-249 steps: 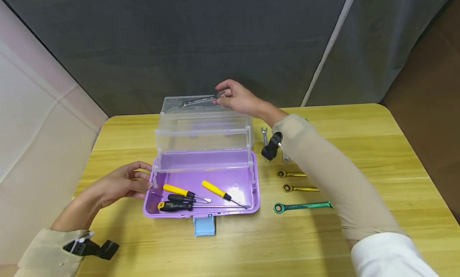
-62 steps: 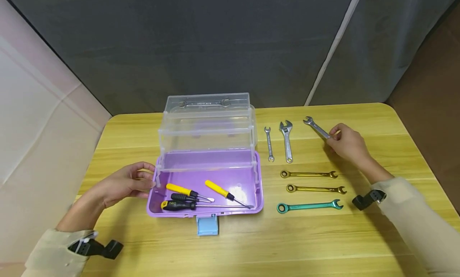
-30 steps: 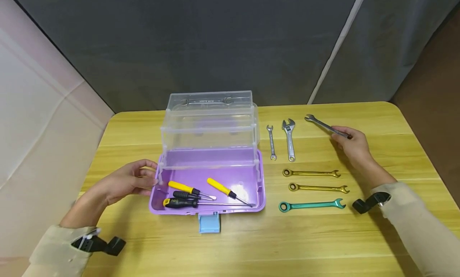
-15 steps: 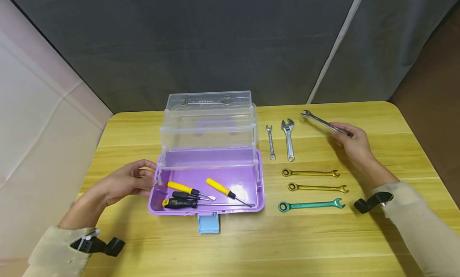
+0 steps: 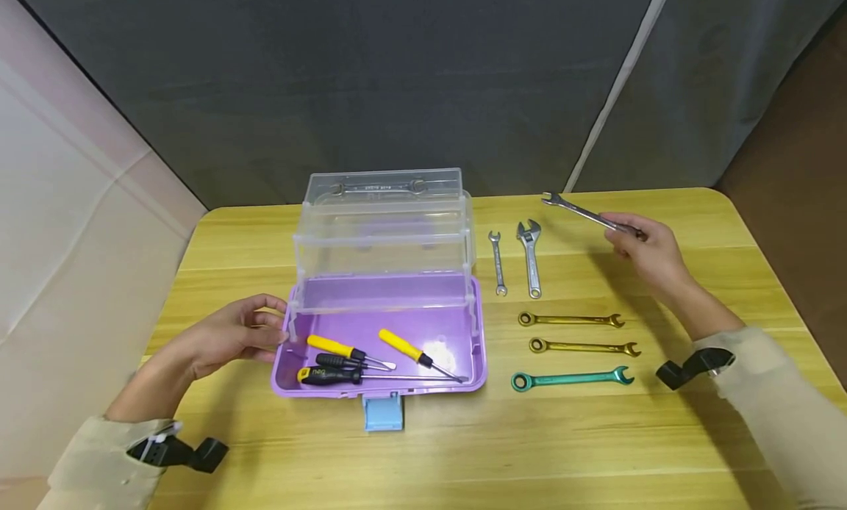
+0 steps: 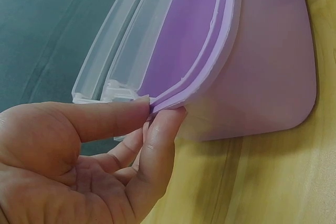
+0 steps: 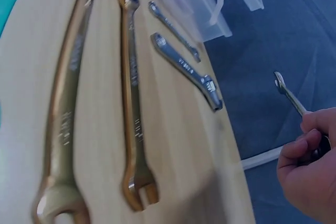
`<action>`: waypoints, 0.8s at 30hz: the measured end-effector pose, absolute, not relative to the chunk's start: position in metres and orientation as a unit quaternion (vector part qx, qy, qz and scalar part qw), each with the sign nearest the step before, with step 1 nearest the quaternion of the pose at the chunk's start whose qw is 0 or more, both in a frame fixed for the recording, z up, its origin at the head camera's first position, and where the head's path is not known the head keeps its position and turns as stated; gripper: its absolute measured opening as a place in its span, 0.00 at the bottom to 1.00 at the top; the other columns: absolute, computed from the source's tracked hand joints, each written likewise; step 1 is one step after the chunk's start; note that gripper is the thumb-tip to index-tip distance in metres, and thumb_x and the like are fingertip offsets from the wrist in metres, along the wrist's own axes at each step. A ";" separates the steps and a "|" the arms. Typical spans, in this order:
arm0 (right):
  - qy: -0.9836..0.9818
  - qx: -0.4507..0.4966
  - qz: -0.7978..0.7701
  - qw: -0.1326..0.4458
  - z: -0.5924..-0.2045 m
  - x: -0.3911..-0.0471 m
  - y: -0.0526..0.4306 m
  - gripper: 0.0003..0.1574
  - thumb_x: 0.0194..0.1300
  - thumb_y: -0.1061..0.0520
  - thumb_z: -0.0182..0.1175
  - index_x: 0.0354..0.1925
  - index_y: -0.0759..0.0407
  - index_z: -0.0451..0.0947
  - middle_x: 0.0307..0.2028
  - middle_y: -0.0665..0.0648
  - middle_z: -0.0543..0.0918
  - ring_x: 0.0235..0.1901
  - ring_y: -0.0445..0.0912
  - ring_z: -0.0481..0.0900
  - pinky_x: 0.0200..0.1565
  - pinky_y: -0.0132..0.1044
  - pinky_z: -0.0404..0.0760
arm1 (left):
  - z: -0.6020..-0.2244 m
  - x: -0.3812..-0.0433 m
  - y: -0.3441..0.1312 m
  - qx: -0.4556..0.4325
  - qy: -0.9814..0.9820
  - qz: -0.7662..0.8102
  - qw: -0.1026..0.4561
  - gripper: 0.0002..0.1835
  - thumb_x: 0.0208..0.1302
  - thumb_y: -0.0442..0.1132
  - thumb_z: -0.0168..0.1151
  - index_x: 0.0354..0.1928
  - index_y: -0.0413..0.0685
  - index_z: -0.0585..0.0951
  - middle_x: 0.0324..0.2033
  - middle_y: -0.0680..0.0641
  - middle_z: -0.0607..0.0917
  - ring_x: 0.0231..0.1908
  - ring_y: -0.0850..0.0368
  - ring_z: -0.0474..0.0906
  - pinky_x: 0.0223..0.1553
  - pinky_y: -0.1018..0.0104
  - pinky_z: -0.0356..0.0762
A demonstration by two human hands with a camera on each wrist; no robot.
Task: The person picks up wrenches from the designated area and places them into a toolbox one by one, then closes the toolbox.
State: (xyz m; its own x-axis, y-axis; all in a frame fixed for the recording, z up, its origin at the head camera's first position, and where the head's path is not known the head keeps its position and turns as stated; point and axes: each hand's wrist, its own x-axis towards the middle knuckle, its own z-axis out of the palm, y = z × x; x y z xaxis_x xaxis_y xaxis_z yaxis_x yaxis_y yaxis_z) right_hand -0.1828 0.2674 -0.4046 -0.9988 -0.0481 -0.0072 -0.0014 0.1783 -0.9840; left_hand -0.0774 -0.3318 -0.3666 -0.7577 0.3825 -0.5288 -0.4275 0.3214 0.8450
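My left hand pinches the left rim of a purple toolbox, thumb inside the edge and fingers below it, as the left wrist view shows. In my right hand is a silver open-ended wrench, held by one end above the back right of the table, its free end pointing left. Clear trays stand raised on the toolbox, and a silver double open-ended wrench lies in the top one. Several screwdrivers, two with yellow handles, rest in the purple bottom.
Right of the toolbox lie a small silver wrench and an adjustable wrench. Nearer me are two gold ratchet wrenches and a green one. A blue latch hangs from the toolbox front. A dark curtain rises behind the table.
Earlier my right hand put a silver wrench in the top tray, then took up another from the back right of the table. That wrench has since risen and shifted left. My left hand stays at the rim.
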 end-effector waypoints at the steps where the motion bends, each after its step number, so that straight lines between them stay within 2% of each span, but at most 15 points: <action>1: 0.768 -0.019 -0.640 0.019 -0.402 -0.183 0.266 0.15 0.74 0.60 0.61 0.56 0.55 0.84 0.31 0.47 0.76 0.28 0.43 0.69 0.27 0.31 0.70 | -0.367 -0.077 -0.332 -0.015 0.734 0.583 0.348 0.15 0.74 0.28 0.56 0.57 0.38 0.66 0.42 0.48 0.82 0.40 0.54 0.86 0.43 0.62 0.87; 8: 0.710 -0.053 -0.701 0.042 -0.385 -0.186 0.258 0.15 0.73 0.64 0.61 0.55 0.58 0.83 0.33 0.50 0.75 0.30 0.43 0.67 0.29 0.29 0.71 | -0.368 -0.078 -0.333 -0.012 0.730 0.588 0.348 0.14 0.74 0.28 0.56 0.56 0.40 0.67 0.41 0.49 0.83 0.40 0.54 0.86 0.42 0.62 0.87; 16: 0.773 -0.057 -0.630 0.036 -0.364 -0.191 0.245 0.16 0.75 0.58 0.59 0.59 0.58 0.81 0.35 0.50 0.74 0.32 0.44 0.69 0.31 0.30 0.73 | -0.364 -0.077 -0.334 -0.010 0.731 0.587 0.349 0.15 0.73 0.29 0.58 0.55 0.40 0.67 0.41 0.48 0.83 0.40 0.54 0.86 0.43 0.61 0.87; 24: 0.739 -0.077 -0.668 0.042 -0.355 -0.198 0.230 0.16 0.74 0.62 0.60 0.57 0.62 0.81 0.34 0.53 0.72 0.31 0.44 0.67 0.30 0.30 0.70 | -0.366 -0.078 -0.334 -0.008 0.730 0.588 0.350 0.15 0.73 0.29 0.58 0.56 0.40 0.67 0.42 0.48 0.83 0.41 0.53 0.86 0.43 0.61 0.87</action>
